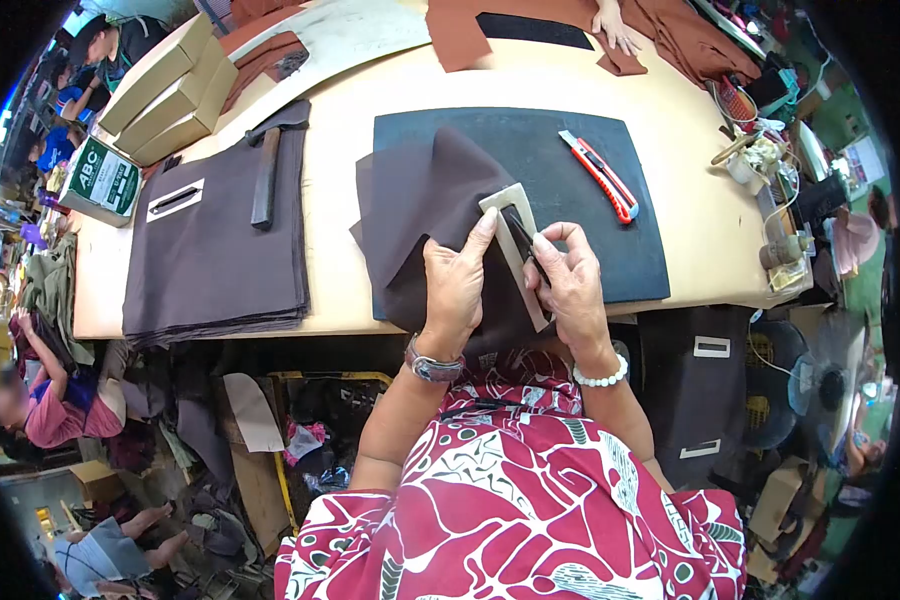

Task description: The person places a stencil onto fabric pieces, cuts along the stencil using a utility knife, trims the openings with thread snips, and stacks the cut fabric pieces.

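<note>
Over the mat [625,270], the left grip [455,288] pinches brown cloth [410,195] and its pale frame [511,250]; the right grip [574,285] holds a slim dark item [518,222] at the frame. A cutter [610,185] lies on the mat's right.

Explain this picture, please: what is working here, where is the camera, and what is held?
No machine here: a person's two bare hands do the work. The one picture comes from a camera on that person's head, looking forward and down. The left hand grips dark cloth with a pale frame on it; the right hand holds something slim and dark, too hidden to name. On the table lie a dark mat bearing a red cutter and, to the left, a fabric stack.
</note>
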Tool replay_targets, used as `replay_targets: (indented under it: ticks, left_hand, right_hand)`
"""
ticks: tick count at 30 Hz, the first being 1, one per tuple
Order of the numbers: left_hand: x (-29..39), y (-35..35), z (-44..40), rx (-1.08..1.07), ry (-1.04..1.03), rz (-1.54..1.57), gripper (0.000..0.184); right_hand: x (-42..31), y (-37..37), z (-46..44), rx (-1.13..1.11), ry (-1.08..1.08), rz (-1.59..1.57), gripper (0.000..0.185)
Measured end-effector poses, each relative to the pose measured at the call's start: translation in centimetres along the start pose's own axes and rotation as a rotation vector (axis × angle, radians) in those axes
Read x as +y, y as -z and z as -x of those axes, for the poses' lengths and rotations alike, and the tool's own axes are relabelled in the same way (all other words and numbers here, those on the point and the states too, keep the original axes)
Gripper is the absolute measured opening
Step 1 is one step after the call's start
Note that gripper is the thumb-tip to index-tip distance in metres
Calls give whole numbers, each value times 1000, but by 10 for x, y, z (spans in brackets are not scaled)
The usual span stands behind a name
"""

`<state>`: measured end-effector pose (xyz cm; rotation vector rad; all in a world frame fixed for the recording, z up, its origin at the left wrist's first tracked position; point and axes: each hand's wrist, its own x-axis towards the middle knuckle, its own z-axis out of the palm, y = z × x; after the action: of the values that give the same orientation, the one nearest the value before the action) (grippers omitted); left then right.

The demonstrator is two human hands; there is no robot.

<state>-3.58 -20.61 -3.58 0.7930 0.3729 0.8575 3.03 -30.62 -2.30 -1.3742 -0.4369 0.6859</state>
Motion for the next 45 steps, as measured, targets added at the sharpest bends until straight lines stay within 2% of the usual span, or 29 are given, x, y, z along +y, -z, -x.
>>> replay_targets:
  ticks: [7, 11, 14, 23, 35, 38, 45]
  left_hand:
    - [-1, -1, 0, 43, -15, 8, 12]
    - [7, -1, 0, -4, 22, -96, 12]
    - [2, 6, -3, -37, 59, -100, 20]
    - [1, 7, 0, -72, 9, -141, 14]
    - [3, 10, 4, -100, 65, -138, 13]
    - [-5, 4, 2, -21, -3, -132, 12]
    - [-29, -7, 6, 206, -114, -162, 15]
  right_hand:
    - [2, 5, 5, -17, 3, -33, 15]
    - [4, 15, 5, -30, -72, -62, 16]
    - [6, 19, 3, -37, -55, -28, 17]
    - [-6, 17, -3, -91, -56, -25, 18]
    - [-3, 12, 3, -99, -81, -89, 18]
    - [12, 10, 4, -5, 123, 124, 18]
    - [12, 5, 23, 41, -131, -146, 15]
